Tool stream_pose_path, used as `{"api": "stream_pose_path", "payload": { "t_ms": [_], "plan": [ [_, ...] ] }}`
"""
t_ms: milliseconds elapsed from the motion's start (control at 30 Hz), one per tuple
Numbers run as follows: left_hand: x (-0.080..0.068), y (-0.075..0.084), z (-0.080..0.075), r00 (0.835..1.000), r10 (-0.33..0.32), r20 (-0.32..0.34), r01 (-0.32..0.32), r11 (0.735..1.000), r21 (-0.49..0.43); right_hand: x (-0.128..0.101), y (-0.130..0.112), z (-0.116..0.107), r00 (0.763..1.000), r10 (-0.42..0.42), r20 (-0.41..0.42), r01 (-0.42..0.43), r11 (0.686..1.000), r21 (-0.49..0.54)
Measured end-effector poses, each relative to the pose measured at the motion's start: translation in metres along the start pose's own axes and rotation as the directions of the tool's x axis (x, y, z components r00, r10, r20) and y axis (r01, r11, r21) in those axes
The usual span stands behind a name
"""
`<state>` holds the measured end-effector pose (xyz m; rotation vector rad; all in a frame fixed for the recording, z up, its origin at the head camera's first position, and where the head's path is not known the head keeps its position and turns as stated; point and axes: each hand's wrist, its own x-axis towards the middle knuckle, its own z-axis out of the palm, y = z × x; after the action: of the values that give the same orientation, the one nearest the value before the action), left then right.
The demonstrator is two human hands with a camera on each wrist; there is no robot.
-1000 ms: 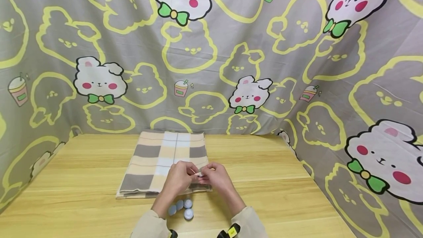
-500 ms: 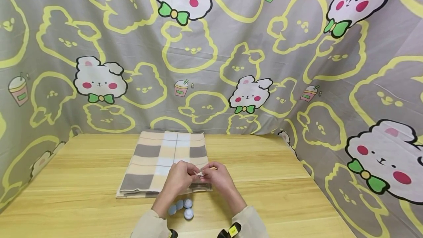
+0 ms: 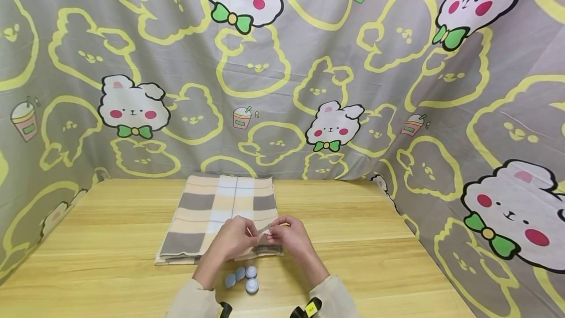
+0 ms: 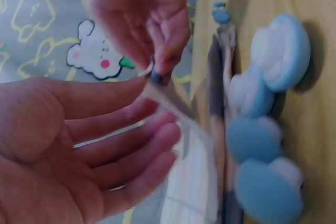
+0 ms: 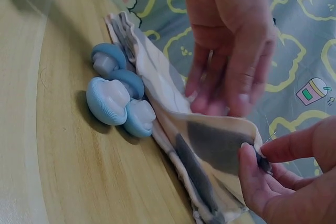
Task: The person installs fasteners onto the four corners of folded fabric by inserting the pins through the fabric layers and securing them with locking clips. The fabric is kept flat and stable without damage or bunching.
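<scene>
A folded plaid blanket in beige, grey and white lies on the table. At its near right corner my right hand pinches the lifted edge between thumb and fingertips; the right wrist view shows a dark grey bit of blanket in that pinch. My left hand hovers over the blanket's front part, fingers loosely extended and apart, its thumb tip close to the raised edge. Several mushroom-shaped blue knobs with whitish stems sit together on the table, just in front of the blanket.
Two small blue pieces show by the far end of the blanket's front edge in the left wrist view. The wooden table meets a grey cartoon-print curtain at the back and sides.
My left hand has drawn slightly left, away from the pinched corner, and its fingers have loosened. The right hand stays at the corner, still pinching the blanket. The knobs have not moved.
</scene>
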<state>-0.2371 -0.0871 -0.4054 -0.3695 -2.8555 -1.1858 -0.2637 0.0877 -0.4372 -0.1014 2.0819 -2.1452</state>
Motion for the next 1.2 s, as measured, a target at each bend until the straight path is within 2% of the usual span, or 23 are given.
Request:
{"api": "stream_pose_path", "payload": {
  "t_ms": [133,267,333,467,533,633,733,1200],
  "plan": [
    [-0.007,-0.006,-0.009,0.995,-0.051,0.091,0.045,0.997,0.065,0.000,0.000,0.000,1.000,0.003,0.003,-0.004,1.000,0.009],
    [-0.015,-0.012,-0.018,0.973,-0.137,0.183,0.121,0.988,0.100,0.000,0.000,-0.001,1.000,0.005,0.009,-0.005,1.000,0.005],
    [-0.019,-0.014,-0.022,0.954,-0.188,0.235,0.165,0.980,0.113,0.000,0.000,-0.001,1.000,0.006,0.011,-0.006,1.000,0.001],
    [-0.025,-0.017,-0.028,0.900,-0.275,0.337,0.236,0.960,0.154,-0.001,0.001,-0.002,1.000,0.011,0.012,-0.011,1.000,-0.007],
    [-0.026,-0.017,-0.029,0.876,-0.300,0.378,0.258,0.953,0.161,-0.001,0.001,-0.002,1.000,0.012,0.011,-0.012,1.000,-0.008],
    [-0.028,-0.017,-0.029,0.852,-0.321,0.414,0.278,0.947,0.162,-0.001,0.001,-0.002,1.000,0.011,0.013,-0.011,1.000,-0.008],
    [-0.029,-0.016,-0.028,0.843,-0.324,0.429,0.282,0.946,0.161,-0.002,0.001,-0.002,1.000,0.010,0.015,-0.010,1.000,-0.008],
    [-0.025,-0.020,-0.027,0.837,-0.319,0.445,0.274,0.948,0.164,0.000,0.002,-0.001,1.000,0.011,0.018,-0.010,0.999,-0.030]
  ]
}}
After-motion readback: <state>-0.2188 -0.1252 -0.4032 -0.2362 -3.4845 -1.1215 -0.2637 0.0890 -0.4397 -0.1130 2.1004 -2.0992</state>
